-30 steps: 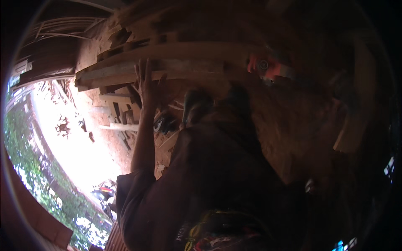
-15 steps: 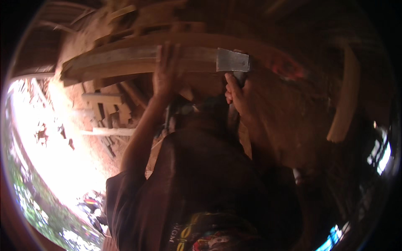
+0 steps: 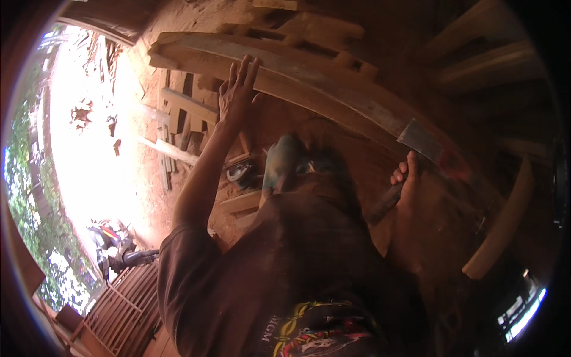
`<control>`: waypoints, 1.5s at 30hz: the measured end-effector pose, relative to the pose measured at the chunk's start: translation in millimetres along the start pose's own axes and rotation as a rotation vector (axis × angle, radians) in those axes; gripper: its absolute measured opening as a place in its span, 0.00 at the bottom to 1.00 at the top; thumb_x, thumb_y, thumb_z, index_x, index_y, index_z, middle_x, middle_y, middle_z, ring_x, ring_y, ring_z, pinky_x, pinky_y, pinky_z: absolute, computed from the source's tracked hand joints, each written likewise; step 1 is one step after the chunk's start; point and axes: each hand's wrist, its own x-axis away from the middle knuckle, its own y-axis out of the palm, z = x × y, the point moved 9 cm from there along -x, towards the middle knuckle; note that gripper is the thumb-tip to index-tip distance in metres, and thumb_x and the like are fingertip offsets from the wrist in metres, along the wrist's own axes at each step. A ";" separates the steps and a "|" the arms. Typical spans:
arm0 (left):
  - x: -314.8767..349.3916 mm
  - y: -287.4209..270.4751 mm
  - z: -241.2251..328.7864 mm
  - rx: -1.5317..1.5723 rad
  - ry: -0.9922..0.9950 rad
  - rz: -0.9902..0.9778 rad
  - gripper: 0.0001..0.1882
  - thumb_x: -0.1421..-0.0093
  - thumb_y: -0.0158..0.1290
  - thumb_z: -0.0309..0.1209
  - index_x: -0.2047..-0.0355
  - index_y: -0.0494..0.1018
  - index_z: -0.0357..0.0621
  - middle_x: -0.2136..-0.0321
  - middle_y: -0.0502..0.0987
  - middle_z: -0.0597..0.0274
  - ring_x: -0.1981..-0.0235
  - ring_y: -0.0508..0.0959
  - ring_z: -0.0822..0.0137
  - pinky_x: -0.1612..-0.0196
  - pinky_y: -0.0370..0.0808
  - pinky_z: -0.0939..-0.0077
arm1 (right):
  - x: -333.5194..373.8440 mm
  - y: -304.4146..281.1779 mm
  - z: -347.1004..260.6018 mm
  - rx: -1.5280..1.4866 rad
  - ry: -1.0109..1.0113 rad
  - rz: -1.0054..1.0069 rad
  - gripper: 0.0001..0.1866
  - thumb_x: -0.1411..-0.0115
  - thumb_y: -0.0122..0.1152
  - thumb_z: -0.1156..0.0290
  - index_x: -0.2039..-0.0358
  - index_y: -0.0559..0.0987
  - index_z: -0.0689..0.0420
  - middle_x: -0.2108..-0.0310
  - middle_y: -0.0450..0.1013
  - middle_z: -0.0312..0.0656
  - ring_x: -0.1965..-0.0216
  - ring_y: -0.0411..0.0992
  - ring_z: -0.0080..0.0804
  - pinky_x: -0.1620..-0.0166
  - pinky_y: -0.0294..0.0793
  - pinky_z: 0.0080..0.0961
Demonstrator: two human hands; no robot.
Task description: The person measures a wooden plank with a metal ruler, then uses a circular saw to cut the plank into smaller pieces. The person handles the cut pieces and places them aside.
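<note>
A long, slightly curved timber (image 3: 333,95) runs across in front of me, from the far left toward the right. My left hand (image 3: 237,98) rests on its near edge with the fingers stretched out. In my right hand (image 3: 406,175) is a hatchet, its handle gripped close below the head. The broad grey hatchet head (image 3: 420,140) lies over the right part of the timber. Whether the blade touches the wood I cannot tell. Shadow darkens the lower handle.
Wood offcuts (image 3: 190,107) lie on the ground left of my arm, and more boards (image 3: 321,27) lie beyond the timber. A curved plank (image 3: 502,226) is at the right. A motorbike (image 3: 116,247) and a slatted wooden piece (image 3: 122,312) are at the lower left.
My view has turned, so the timber now slants down to the right. The hatchet has moved right along it, away from my left hand, which is nearer the timber's left end.
</note>
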 end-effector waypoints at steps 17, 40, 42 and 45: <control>-60.4 -1.1 -241.4 0.282 -0.200 0.307 0.42 0.29 0.60 0.41 0.19 0.55 0.54 0.21 0.56 0.45 0.21 0.58 0.42 0.28 0.66 0.42 | 16.4 208.1 15.7 0.212 -0.072 -0.117 0.15 0.26 0.66 0.59 0.60 0.73 0.55 0.76 0.65 0.29 0.80 0.63 0.18 0.77 0.65 0.23; -101.8 38.0 -277.4 1.044 -0.424 0.027 0.27 0.27 0.61 0.49 0.46 0.80 0.33 0.54 0.85 0.50 0.52 0.87 0.61 0.50 0.81 0.69 | 44.6 185.8 49.6 -0.056 -0.088 0.250 0.17 0.28 0.71 0.57 0.53 0.72 0.50 0.75 0.66 0.28 0.79 0.65 0.17 0.77 0.66 0.23; -98.6 41.7 -270.1 1.108 -0.445 0.016 0.26 0.27 0.62 0.49 0.47 0.81 0.36 0.55 0.85 0.54 0.56 0.88 0.64 0.56 0.82 0.70 | 34.8 198.3 51.9 -0.048 -0.064 0.190 0.17 0.28 0.70 0.57 0.53 0.72 0.50 0.75 0.65 0.27 0.79 0.64 0.17 0.77 0.67 0.23; -97.4 62.4 -287.5 0.986 -0.368 0.126 0.25 0.27 0.61 0.50 0.47 0.81 0.37 0.56 0.85 0.56 0.60 0.89 0.65 0.60 0.81 0.71 | 42.5 321.0 64.6 0.175 -0.024 -0.063 0.17 0.28 0.70 0.56 0.54 0.72 0.51 0.77 0.63 0.26 0.81 0.63 0.17 0.78 0.67 0.23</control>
